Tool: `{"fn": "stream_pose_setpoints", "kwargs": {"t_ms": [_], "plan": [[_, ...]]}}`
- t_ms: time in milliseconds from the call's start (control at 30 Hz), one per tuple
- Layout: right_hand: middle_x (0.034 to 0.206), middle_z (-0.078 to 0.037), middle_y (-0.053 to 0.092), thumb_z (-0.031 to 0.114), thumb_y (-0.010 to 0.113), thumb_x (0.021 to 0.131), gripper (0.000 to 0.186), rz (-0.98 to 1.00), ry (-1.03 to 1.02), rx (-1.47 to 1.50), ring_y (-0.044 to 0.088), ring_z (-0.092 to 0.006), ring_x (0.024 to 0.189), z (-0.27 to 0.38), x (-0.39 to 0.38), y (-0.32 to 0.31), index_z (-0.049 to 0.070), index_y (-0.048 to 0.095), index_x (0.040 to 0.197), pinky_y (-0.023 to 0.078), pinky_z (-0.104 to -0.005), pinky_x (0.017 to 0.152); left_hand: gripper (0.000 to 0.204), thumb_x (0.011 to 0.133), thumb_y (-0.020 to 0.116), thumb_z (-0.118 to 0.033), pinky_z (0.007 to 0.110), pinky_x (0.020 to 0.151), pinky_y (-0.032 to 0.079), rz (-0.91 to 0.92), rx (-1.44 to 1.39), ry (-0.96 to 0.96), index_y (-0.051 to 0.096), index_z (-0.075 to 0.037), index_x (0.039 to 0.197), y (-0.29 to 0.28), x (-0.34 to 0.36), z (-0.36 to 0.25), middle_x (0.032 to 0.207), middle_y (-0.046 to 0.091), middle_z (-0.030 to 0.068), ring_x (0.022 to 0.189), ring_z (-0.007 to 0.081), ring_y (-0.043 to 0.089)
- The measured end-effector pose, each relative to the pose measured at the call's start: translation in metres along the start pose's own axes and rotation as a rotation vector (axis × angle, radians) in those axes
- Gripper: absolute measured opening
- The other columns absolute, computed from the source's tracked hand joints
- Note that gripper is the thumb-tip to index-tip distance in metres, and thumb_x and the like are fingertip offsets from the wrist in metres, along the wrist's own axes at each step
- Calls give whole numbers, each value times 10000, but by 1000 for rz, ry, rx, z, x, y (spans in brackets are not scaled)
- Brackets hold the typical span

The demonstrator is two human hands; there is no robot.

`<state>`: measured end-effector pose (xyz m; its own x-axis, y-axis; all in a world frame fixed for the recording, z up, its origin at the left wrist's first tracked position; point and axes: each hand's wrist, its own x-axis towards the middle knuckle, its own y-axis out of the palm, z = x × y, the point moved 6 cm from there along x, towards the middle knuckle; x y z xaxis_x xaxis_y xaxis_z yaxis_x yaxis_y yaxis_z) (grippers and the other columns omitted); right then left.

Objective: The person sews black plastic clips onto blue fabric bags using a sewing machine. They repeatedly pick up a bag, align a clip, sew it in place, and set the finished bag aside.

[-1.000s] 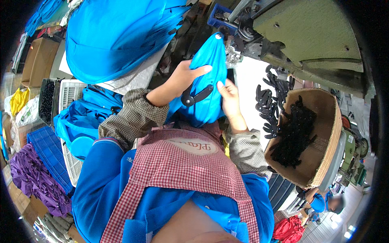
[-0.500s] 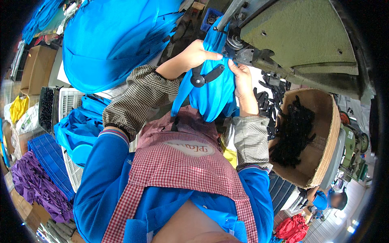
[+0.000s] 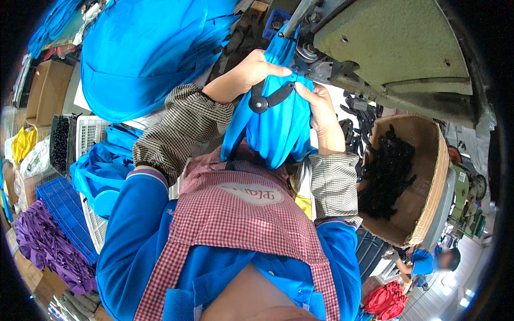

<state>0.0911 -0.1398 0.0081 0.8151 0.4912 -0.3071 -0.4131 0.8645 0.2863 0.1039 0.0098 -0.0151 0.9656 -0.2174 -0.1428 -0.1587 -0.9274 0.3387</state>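
Observation:
A bunched piece of bright blue fabric (image 3: 278, 134), which looks like an umbrella cover, hangs between my hands and drapes down to my apron. My left hand (image 3: 256, 70) pinches its upper part, thumb pointing right. On the other side my right hand (image 3: 323, 109) grips the fabric with the thumb on its front. Between the two thumbs lies a black strap (image 3: 281, 95) with a round black disc (image 3: 259, 104) at its lower left end. Just beyond my fingers is the metal working end (image 3: 338, 74) of a green machine (image 3: 399, 48). Fingers behind the cloth are hidden.
A large blue fabric pile (image 3: 144, 69) lies at the upper left. A cardboard box (image 3: 428, 176) of black parts stands right of my right arm, with loose black straps (image 3: 356, 115) beside it. More blue fabric fills a white crate (image 3: 88, 128). A person (image 3: 423, 262) is at the lower right.
My hands and the blue fabric have shifted slightly down and left, away from the machine's working end. My right thumb has moved nearer the strap. The person at the lower right has moved.

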Motion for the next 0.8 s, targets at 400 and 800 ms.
{"fn": "stream_pose_setpoints", "kwargs": {"t_ms": [400, 800], "plan": [[923, -103, 634, 175, 645, 786, 275, -76, 159, 77, 605, -175, 791, -25, 3, -4, -16, 590, 975, 487, -309, 741, 289, 702, 700, -87, 303, 769, 469, -125, 25, -170, 618, 10, 962, 0, -7, 8, 906, 641, 93, 783, 166, 612], [894, -84, 633, 120, 610, 801, 199, -136, -6, -76, 593, -150, 753, -10, 3, 2, -9, 612, 953, 485, -287, 699, 292, 714, 688, -68, 307, 722, 494, -74, -51, -59, 607, 10, 983, 2, 0, 7, 913, 637, 104, 768, 179, 619]]}}
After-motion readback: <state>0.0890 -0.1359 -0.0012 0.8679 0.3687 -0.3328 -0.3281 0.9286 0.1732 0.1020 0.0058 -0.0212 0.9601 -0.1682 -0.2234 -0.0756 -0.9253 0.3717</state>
